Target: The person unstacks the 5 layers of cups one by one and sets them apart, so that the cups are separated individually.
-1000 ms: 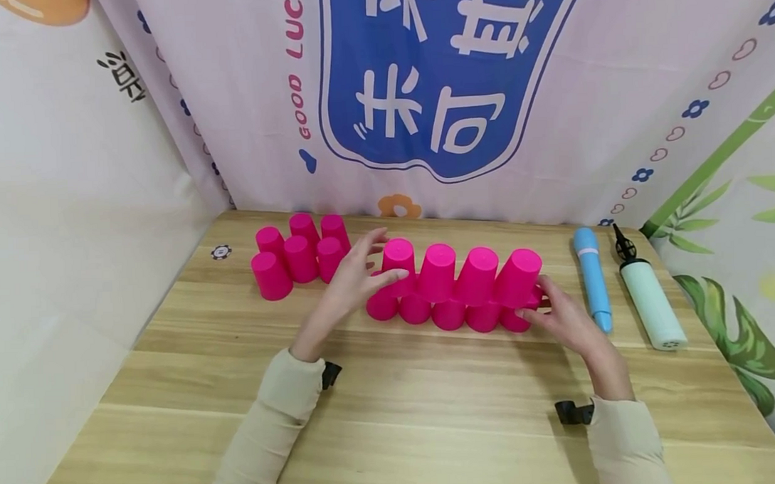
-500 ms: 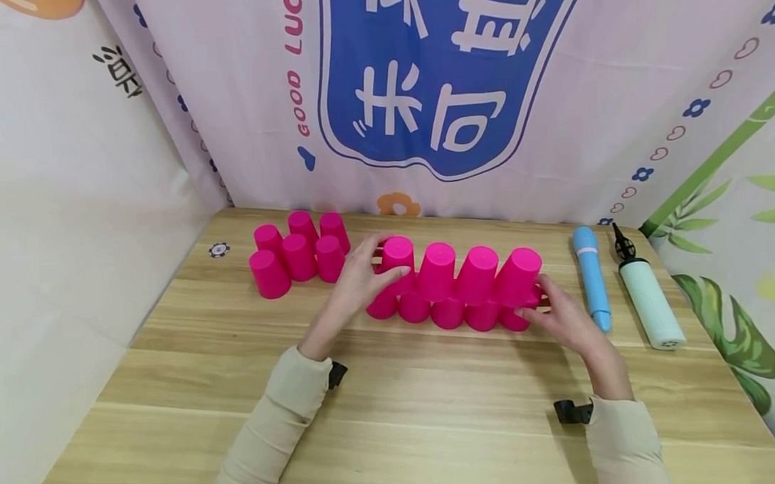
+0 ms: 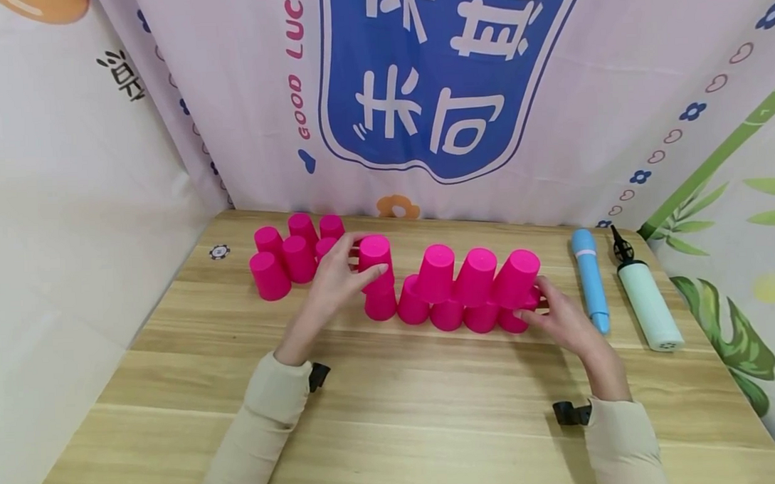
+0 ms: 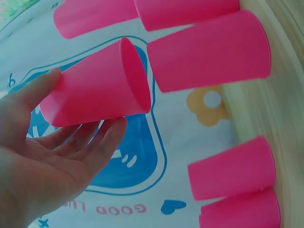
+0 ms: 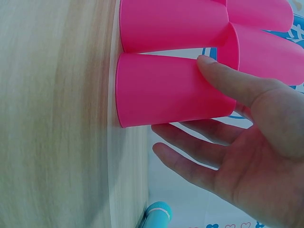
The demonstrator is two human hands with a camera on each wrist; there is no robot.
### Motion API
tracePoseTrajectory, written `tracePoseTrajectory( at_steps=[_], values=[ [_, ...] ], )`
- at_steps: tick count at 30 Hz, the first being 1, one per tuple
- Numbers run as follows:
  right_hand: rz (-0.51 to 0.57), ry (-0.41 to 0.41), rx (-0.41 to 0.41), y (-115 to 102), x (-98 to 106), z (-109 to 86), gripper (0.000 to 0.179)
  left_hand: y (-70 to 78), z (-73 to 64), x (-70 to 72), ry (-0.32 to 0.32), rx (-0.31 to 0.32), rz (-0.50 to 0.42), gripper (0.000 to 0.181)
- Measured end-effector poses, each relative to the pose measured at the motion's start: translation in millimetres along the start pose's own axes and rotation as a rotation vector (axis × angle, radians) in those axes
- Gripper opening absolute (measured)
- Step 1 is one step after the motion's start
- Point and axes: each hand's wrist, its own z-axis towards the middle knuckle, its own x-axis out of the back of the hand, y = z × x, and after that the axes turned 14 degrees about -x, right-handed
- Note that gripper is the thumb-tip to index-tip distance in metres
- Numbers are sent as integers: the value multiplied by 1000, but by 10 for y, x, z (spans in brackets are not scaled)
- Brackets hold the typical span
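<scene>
Several upside-down pink plastic cups stand in a row, the leftmost being a bottom cup (image 3: 380,305). Three more, among them a middle upper cup (image 3: 475,276), sit on top toward the right. My left hand (image 3: 340,273) holds another pink cup (image 4: 95,88) between thumb and fingers, its mouth facing down, over the left end of the row. In the left wrist view its rim is apart from the bottom cup beside it. My right hand (image 3: 559,316) holds the rightmost bottom cup (image 5: 171,90), thumb on the near side and fingers on the far side.
A group of upside-down pink cups (image 3: 270,276) stands at the back left, partly behind my left hand. On the right lie a blue stick-like tube (image 3: 592,285) and a pale green hand pump (image 3: 650,304). A printed cloth (image 3: 262,132) hangs behind the wooden table (image 3: 432,411).
My left hand has taken the leftmost upper cup off its place and moved it left, leaving a gap beside the other upper cups. The right hand has stayed at its cup.
</scene>
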Motion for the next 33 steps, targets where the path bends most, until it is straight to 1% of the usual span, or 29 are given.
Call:
tracePoseTrajectory(
  at_steps=[4, 7, 12, 16, 23, 27, 33],
  values=[
    [-2, 1, -1, 1, -4, 1, 64, -18, -31, 87, -17, 19, 62, 60],
    [-5, 5, 0, 0, -3, -4, 64, -40, -58, 150, -40, 46, 97, 61],
    [-6, 7, 0, 2, -1, -6, 63, -90, -95, 240, -60, 91, 107, 61],
    [-7, 9, 5, 4, 0, -6, 64, -120, -106, 294, -64, 93, 96, 58],
    [-7, 14, 12, 11, 1, 4, 64, -128, -117, 366, -64, 101, 82, 59],
    [-7, 15, 15, 14, 1, -2, 65, -151, -124, 412, -73, 113, 102, 62],
    [-5, 15, 10, 12, -2, -3, 64, -193, -137, 451, -116, 137, 155, 64]
  ],
)
